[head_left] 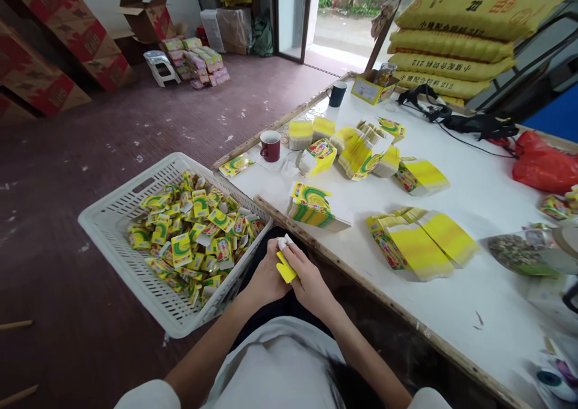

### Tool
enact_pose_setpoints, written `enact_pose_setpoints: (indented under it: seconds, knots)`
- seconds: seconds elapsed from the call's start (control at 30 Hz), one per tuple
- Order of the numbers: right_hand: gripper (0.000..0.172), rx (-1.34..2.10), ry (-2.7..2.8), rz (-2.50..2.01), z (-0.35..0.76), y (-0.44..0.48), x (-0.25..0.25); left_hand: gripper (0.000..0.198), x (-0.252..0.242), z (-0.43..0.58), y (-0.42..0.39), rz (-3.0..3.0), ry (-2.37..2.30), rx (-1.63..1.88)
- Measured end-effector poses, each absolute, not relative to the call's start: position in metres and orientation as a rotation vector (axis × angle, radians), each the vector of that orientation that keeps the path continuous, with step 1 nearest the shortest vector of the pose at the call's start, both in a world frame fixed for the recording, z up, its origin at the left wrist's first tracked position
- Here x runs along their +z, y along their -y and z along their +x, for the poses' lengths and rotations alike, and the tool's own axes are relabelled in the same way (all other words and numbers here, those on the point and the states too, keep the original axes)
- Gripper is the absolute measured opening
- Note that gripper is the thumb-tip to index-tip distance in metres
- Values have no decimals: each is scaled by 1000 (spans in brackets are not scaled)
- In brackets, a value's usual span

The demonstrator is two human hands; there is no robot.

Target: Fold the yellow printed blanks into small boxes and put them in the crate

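Above my lap, my left hand [265,276] and my right hand [307,273] meet around one small yellow carton [286,268]. Fingers of both hands are closed on it, and its white flaps stick up between them. Beside my left arm stands a white plastic basket [112,253] heaped with small yellow cartons [181,250], several with flaps open. Just ahead of my hands, at the table edge, a stack of flat yellow-green cartons [311,201] leans on the white table [334,240].
More flat carton stacks [419,240] lie on the table. A red mug [270,146], a dark mug [337,94], a red plastic bag [544,163] and black straps [469,123] are there too. Yellow sacks [456,44] rise behind. Cardboard boxes [67,23] and a stool [161,68] stand left.
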State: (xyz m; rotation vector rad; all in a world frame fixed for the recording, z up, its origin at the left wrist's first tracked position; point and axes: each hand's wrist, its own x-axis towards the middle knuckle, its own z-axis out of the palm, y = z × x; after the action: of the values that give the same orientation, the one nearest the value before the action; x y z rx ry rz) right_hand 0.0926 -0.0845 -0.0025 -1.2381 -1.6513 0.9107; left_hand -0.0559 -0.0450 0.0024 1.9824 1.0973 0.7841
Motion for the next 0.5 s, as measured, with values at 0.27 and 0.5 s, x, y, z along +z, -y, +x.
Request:
enact_pose_setpoints:
  seconds: [0.27,0.5]
  knots:
    - [61,739,1765,-1276,114,76,-4,54,22,-81,32,2009,-1231,646]
    - [28,915,1971,-1197,134,70,14,64,33,-86,22,2010,-1195,504]
